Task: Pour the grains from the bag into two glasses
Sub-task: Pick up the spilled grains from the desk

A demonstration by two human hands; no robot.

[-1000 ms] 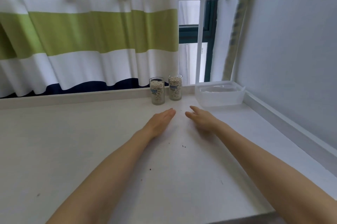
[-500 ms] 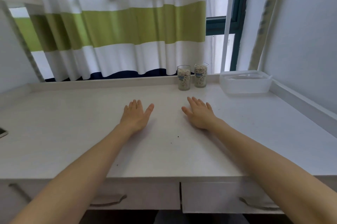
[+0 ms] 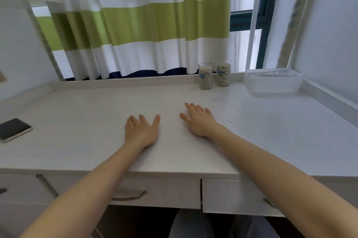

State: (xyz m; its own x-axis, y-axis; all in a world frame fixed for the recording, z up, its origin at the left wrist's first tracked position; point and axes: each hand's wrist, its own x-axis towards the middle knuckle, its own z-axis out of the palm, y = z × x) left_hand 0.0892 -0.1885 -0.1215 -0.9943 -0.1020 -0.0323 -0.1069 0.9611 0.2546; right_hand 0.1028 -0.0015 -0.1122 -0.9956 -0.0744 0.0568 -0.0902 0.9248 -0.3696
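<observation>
Two clear glasses stand side by side at the back of the white desk (image 3: 77, 131), both filled with pale grains: the left glass (image 3: 205, 76) and the right glass (image 3: 224, 73). Each carries a small blue label. My left hand (image 3: 141, 130) lies flat on the desk, palm down, fingers straight. My right hand (image 3: 199, 119) lies flat beside it, fingers spread, holding nothing. Both hands are well in front of the glasses. No bag shows clearly; something clear lies in the plastic tub.
A clear plastic tub (image 3: 273, 85) sits at the back right, near the wall. A dark phone (image 3: 14, 129) lies at the desk's left edge. Stray grains dot the surface right of my right hand. Striped curtains hang behind; two drawers (image 3: 232, 195) sit below the front edge.
My view has pulled back and turned left, bringing the phone and the drawers into sight. Both hands have drawn away from the glasses and now lie flat, a little apart.
</observation>
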